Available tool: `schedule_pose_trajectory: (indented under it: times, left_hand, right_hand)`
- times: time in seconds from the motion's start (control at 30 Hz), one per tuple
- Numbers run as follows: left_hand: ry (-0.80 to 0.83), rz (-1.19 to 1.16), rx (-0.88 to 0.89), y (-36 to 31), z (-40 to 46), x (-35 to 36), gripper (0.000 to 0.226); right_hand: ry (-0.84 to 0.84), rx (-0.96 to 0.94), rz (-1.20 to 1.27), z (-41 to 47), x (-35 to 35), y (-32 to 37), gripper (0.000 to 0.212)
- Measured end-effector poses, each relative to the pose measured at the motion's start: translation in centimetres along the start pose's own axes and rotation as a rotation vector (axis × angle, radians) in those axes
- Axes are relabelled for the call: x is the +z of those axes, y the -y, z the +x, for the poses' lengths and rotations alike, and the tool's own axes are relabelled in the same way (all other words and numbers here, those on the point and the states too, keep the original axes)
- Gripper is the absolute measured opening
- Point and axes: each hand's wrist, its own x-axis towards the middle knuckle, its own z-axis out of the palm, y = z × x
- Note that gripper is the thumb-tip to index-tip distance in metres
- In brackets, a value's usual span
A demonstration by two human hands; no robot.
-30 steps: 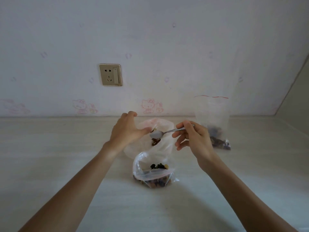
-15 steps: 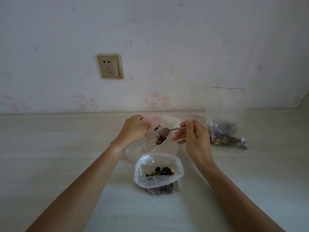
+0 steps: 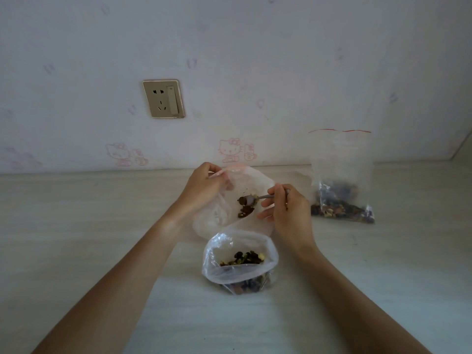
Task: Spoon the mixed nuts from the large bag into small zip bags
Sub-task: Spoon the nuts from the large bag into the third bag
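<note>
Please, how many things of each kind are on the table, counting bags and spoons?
Plastic bags with nuts: 3: the held bag, the open bag near the person, the bag with a red strip at the right.
Spoons: 1: the spoon.
Total: 4.

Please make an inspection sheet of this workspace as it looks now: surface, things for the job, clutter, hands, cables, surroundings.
Surface: pale wood-grain table.
Job's things: open bag with nuts nearest the person; zip bag held open behind it; spoon carrying nuts inside that zip bag; filled bag with a red strip at top, standing at right.
Clutter: nothing seen.
Hands: left hand grips the zip bag's rim; right hand holds the spoon handle.
Cables: nothing seen.
Surroundings: wall with cartoon cat wallpaper; socket with switch.
</note>
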Motion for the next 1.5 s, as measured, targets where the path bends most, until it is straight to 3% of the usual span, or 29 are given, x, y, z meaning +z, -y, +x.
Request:
schedule_pose_trajectory:
  times: [0.13,0.27,0.4,0.67,0.93,1.03,1.23,1.37,1.5]
  left_hand:
    - [-0.005,-0.033,-0.001,0.1,0.1,0.2,0.034]
    - [-0.028,0.203,0.03,0.3,0.0,0.1,0.054]
    - [-0.016,0.39,0.053,0.0,-0.2,0.4,0.064]
    - [0.0,0.646,-0.056,0.6,-0.2,0.5,0.044]
    - [-0.02,0.722,0.073,0.7,-0.4,0.7,0.021]
    - [-0.011,0.644,0.044,0.0,0.0,0.7,0.007]
    - [-0.007,0.431,-0.023,-0.1,0.3,1.1,0.004]
    - [-0.028,0.479,-0.099,0.5,0.1,1.2,0.031]
    - [-0.026,0.511,-0.192,0.6,0.2,1.3,0.028]
  right_hand:
    - [-0.018,0.051,0.052,0.1,-0.2,-0.1,0.033]
    - [-0.038,0.077,0.134,0.3,-0.6,0.1,0.034]
    - [-0.058,-0.02,0.129,0.1,-1.0,0.4,0.034]
    - [-0.042,-0.292,-0.176,0.0,-1.7,0.4,0.033]
    - [-0.017,-0.33,-0.244,0.0,-1.9,0.2,0.035]
    - [0.007,-0.301,-0.245,-0.1,-1.6,-0.1,0.033]
    - [0.002,-0.141,-0.122,0.3,-1.3,-0.8,0.03]
    - [-0.023,-0.031,-0.01,0.3,-1.3,-1.1,0.029]
    - [-0.017,0.06,0.045,0.5,-1.3,-1.5,0.029]
